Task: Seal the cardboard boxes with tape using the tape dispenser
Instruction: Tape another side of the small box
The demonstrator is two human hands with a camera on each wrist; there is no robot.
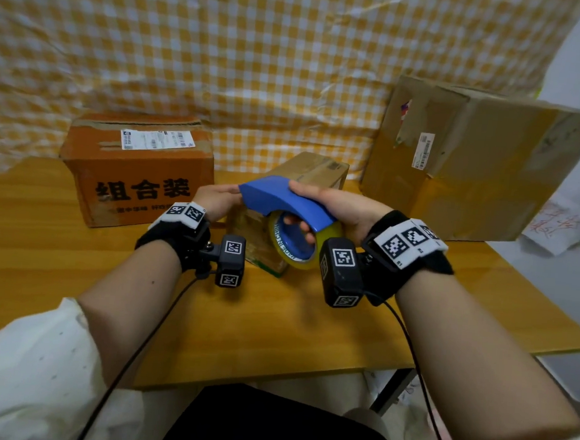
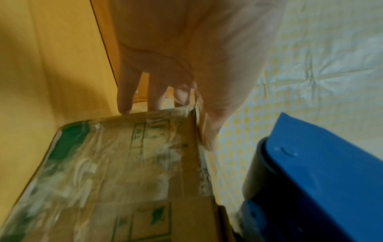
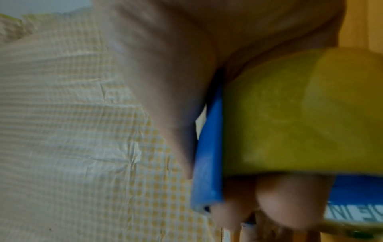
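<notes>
My right hand (image 1: 317,201) grips a blue tape dispenser (image 1: 283,198) from above, with fingers curled through the core of its yellowish tape roll (image 1: 293,247). The right wrist view shows that hand (image 3: 238,196) wrapped around the roll (image 3: 300,114) and the blue frame (image 3: 207,155). The dispenser hovers over a small tape-covered cardboard box (image 1: 314,168) at mid-table. At the dispenser's front tip, my left hand (image 1: 219,197) rests on that box. In the left wrist view its straight fingers (image 2: 124,101) touch the edge of the box (image 2: 124,163), the thumb lies along the corner, and the dispenser (image 2: 321,180) is close by.
An orange carton (image 1: 137,171) with black characters and a label stands at the left on the wooden table (image 1: 72,273). A large brown box (image 1: 464,163) leans at the right rear. A checked yellow sheet hangs behind. The table's right edge is near the large box.
</notes>
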